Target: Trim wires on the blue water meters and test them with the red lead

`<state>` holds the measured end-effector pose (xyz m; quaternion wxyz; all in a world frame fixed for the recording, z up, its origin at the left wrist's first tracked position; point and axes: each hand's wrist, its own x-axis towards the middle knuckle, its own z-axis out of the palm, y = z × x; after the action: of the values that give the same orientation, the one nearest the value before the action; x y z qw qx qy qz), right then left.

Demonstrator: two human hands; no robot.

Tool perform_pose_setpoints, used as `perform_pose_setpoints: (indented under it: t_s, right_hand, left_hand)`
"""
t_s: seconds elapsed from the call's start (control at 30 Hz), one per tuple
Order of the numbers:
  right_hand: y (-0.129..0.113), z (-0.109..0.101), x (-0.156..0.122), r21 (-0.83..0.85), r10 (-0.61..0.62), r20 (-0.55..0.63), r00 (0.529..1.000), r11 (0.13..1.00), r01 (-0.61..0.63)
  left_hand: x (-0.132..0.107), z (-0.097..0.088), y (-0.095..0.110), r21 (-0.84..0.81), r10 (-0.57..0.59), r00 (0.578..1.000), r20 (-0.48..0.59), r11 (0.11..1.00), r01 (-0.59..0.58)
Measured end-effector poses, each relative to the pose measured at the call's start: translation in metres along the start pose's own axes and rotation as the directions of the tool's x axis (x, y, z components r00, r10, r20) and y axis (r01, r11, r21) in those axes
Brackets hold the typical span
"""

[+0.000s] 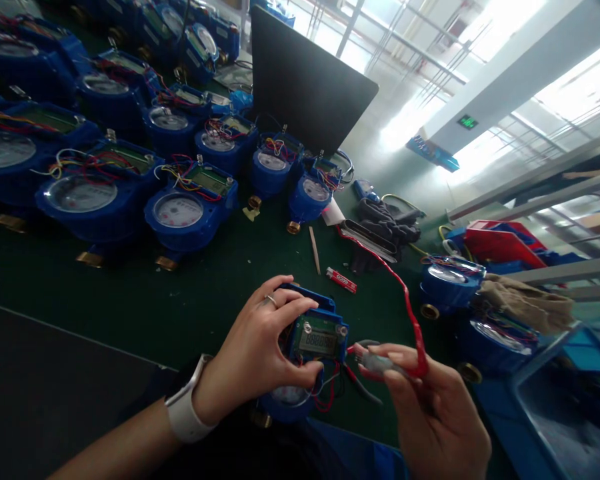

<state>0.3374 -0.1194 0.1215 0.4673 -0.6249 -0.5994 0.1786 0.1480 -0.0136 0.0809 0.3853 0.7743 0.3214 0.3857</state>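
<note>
My left hand [260,353] grips a blue water meter [316,340] with a small LCD display and loose red and white wires, holding it just above the green table mat. A white watch sits on that wrist. My right hand [430,413] pinches a small grey connector [377,363] joined to a red cable [405,293], close to the meter's right side. The cable runs back across the mat to a black tool [367,237].
Several blue water meters [190,213] with coloured wires stand in rows at the left and rear. Two more meters [450,280] sit at the right beside blue bins [560,393]. A black board [305,80], dark gloves [387,223], a wooden stick [314,250] and a red tag [341,280] lie behind.
</note>
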Motion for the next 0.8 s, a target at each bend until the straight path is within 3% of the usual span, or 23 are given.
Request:
perform_pose_setpoints:
  t_s: [0.13, 0.8]
  right_hand:
    - [0.0056, -0.0019, -0.0007, -0.065, -0.093, 0.134, 0.987, 0.993, 0.102]
    - [0.0052, 0.0028, 0.0038, -0.192, -0.164, 0.143, 0.976, 0.963, 0.190]
  left_hand:
    - [-0.0003, -0.0003, 0.0003, 0.007, -0.004, 1.000, -0.002, 1.000, 0.004]
    - [-0.0001, 0.0004, -0.0009, -0.006, 0.001, 1.000, -0.015, 1.000, -0.001]
